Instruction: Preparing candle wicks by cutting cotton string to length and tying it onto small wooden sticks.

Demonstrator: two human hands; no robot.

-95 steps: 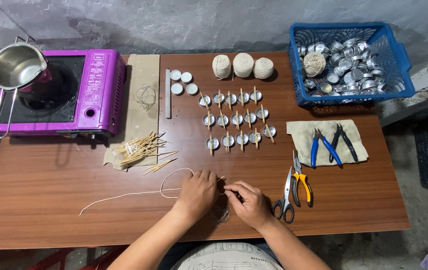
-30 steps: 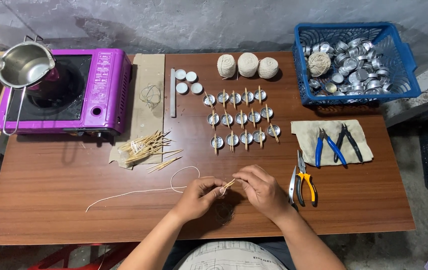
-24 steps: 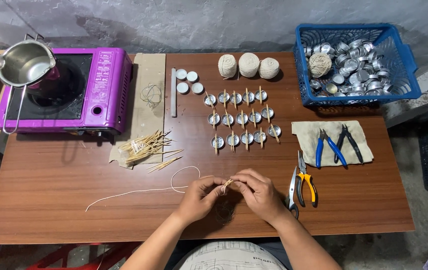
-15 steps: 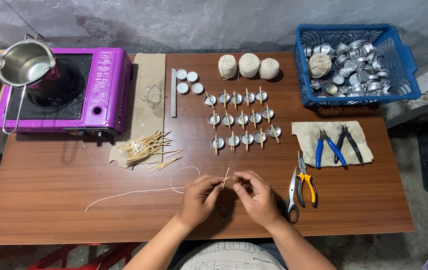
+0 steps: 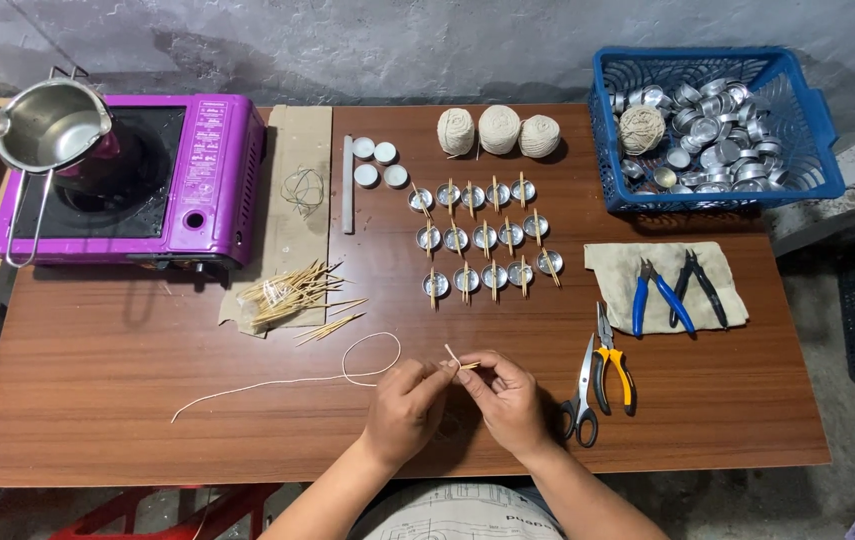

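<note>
At the near edge of the table (image 5: 147,420), the left hand (image 5: 402,410) and right hand (image 5: 507,400) meet, both pinching a stick (image 5: 457,362) with white string (image 5: 277,382) trailing left. Beyond stand thirteen wicked cups (image 5: 487,238), three white discs (image 5: 379,165) and three string balls (image 5: 497,130). Right lie scissors (image 5: 579,390) and three pliers (image 5: 662,295).

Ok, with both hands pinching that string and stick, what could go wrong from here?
The white string trails loose across the table to the left hand; a tug could drag its loop toward the pile of sticks. The thin stick pinched by the right hand looks easy to snap or drop. The scissors lie beside the right hand, so a sideways move might knock them.
</note>
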